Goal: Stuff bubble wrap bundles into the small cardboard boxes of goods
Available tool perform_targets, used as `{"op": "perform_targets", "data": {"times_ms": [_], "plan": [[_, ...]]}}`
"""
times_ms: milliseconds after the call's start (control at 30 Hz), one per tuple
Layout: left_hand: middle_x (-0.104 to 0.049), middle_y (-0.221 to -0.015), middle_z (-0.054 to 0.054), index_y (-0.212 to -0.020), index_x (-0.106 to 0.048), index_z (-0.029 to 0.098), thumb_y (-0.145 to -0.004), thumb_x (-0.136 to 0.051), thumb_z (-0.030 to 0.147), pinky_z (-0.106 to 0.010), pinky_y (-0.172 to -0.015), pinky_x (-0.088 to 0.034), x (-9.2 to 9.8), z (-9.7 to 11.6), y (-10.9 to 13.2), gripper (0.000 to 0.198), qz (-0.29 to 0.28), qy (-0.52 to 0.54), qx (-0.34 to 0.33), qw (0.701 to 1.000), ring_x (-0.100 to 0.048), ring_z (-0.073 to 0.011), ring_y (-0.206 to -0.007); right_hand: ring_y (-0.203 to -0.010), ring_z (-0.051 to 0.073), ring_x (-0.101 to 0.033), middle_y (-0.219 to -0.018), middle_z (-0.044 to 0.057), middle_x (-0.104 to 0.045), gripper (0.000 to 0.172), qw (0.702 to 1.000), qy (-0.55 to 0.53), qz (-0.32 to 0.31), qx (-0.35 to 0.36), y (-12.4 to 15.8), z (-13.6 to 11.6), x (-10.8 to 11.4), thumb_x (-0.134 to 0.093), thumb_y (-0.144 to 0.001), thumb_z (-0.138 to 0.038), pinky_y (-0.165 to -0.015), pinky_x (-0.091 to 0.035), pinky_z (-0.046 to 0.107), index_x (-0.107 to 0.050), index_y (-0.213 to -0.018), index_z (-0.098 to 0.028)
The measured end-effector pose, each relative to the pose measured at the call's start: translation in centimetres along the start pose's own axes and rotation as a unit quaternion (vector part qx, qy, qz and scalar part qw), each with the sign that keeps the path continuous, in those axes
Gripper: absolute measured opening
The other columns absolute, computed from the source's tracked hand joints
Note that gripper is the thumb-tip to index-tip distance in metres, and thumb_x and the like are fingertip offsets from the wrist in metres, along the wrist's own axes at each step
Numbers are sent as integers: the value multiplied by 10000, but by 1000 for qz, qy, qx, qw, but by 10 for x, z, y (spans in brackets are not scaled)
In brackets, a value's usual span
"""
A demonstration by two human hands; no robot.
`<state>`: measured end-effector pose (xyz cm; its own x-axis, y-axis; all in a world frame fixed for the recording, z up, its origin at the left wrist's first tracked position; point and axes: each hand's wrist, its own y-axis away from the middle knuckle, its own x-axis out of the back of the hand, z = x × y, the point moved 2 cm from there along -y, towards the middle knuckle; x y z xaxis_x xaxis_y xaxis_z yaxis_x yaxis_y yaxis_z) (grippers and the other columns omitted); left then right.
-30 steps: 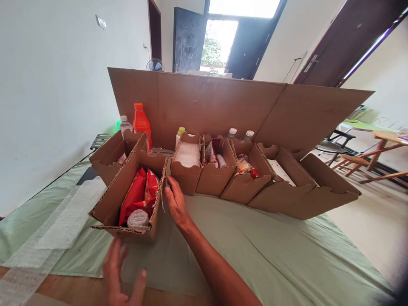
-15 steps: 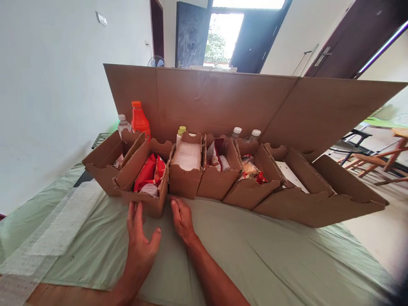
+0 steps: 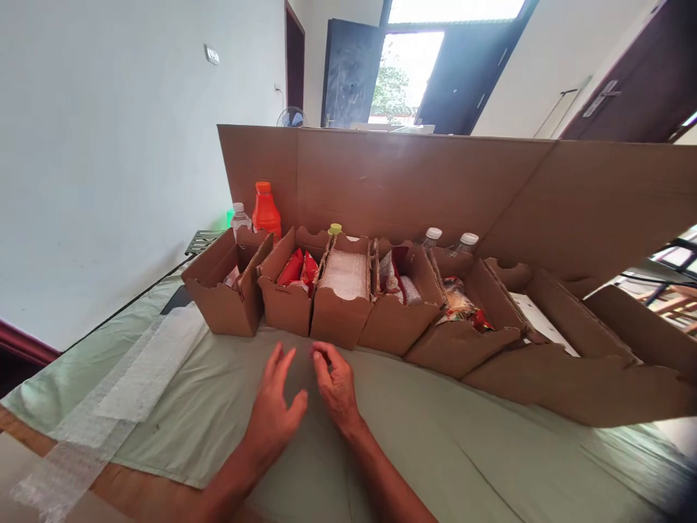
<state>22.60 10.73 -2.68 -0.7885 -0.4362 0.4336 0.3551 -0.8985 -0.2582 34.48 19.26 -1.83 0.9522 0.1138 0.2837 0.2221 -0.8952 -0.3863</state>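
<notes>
My left hand (image 3: 276,410) is over the green cloth (image 3: 414,443), fingers apart and holding nothing. Beside it, my right hand (image 3: 336,385) has curled fingers with the thumb near the fingertips; whether anything small is between them cannot be made out. Both are just in front of a row of cardboard bins. Nearest are the bin (image 3: 287,306) with red packets (image 3: 298,270) and the bin (image 3: 338,321) with bubble wrap (image 3: 345,272). To the left is a bin (image 3: 227,309) with a pale item low inside.
Further right, bins hold wrapped packets (image 3: 462,303) and a white flat item (image 3: 544,323). Behind them stand an orange bottle (image 3: 266,212), clear bottles (image 3: 433,236) and a tall cardboard panel (image 3: 403,178). Bubble wrap sheets (image 3: 136,370) lie at left.
The bin with red packets has moved back into line with the others, and its round wrapped item no longer shows. My hands are off it. The view has shifted left.
</notes>
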Motion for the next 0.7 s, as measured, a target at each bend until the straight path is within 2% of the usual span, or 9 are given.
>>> {"op": "perform_targets", "data": {"times_ms": [133, 200, 267, 333, 400, 467, 533, 600, 700], "plan": [[-536, -1504, -107, -1267, -671, 275, -896, -557, 279, -554, -1090, -488, 57, -47, 69, 388, 88, -103, -40, 990, -541, -317, -1358, -722, 149, -659, -866, 9, -737, 412, 992, 41, -95, 78, -27, -64, -30, -477, -952, -259, -708, -491, 241, -593, -1347, -237], [-579, -1469, -89, -1228, -702, 305, -873, -615, 302, -503, -1045, -540, 84, -70, 94, 365, 92, -130, -41, 986, -589, -314, -1310, -743, 173, -682, -880, 8, -750, 560, 968, 141, -170, 123, -50, -98, -55, -488, -945, -216, -712, -487, 267, -445, -1501, -262], [-613, -1436, -75, -1186, -729, 322, -847, -652, 328, -464, -1002, -575, 108, -86, 109, 348, 97, -139, -20, 985, -622, -312, -1271, -799, 221, -714, -910, 31, -773, 663, 930, 259, -221, 136, -75, -121, -81, -539, -931, -215, -720, -490, 302, -347, -1563, -275], [-629, -1419, -65, -1154, -742, 329, -843, -651, 359, -468, -1004, -573, 126, -93, 114, 325, 108, -135, 13, 985, -628, -313, -1263, -835, 269, -731, -919, 72, -786, 591, 904, 332, -235, 128, -98, -133, -100, -565, -925, -217, -715, -492, 330, -454, -1504, -263], [-632, -1414, -55, -1133, -745, 333, -842, -646, 391, -493, -1028, -553, 138, -91, 114, 313, 118, -125, 45, 984, -620, -316, -1272, -859, 299, -736, -928, 113, -790, 379, 897, 355, -232, 122, -111, -137, -111, -546, -938, -205, -712, -488, 347, -652, -1300, -234], [-628, -1415, -44, -1119, -740, 332, -846, -636, 423, -509, -1068, -520, 146, -83, 111, 306, 137, -107, 72, 982, -596, -314, -1299, -878, 302, -736, -949, 128, -791, 257, 895, 358, -234, 128, -113, -138, -112, -521, -958, -199, -709, -479, 345, -743, -1086, -218], [-613, -1429, -33, -1121, -721, 322, -862, -609, 452, -525, -1139, -447, 151, -75, 108, 311, 176, -83, 97, 976, -554, -311, -1341, -880, 282, -735, -961, 111, -794, 238, 890, 358, -246, 143, -101, -139, -103, -521, -972, -211, -704, -467, 327, -758, -984, -221], [-583, -1460, -37, -1176, -679, 311, -862, -597, 503, -580, -1173, -384, 156, -69, 106, 377, 205, -49, 135, 968, -546, -332, -1338, -848, 248, -733, -938, 77, -798, 242, 884, 352, -263, 162, -78, -140, -85, -522, -979, -205, -699, -454, 309, -760, -937, -229], [-532, -1505, -74, -1338, -570, 308, -809, -643, 594, -664, -1105, -421, 162, -64, 99, 606, 212, 23, 203, 956, -594, -375, -1258, -777, 199, -723, -880, 21, -796, 252, 880, 330, -286, 186, -38, -141, -45, -522, -984, -191, -703, -451, 296, -762, -931, -248]]}}
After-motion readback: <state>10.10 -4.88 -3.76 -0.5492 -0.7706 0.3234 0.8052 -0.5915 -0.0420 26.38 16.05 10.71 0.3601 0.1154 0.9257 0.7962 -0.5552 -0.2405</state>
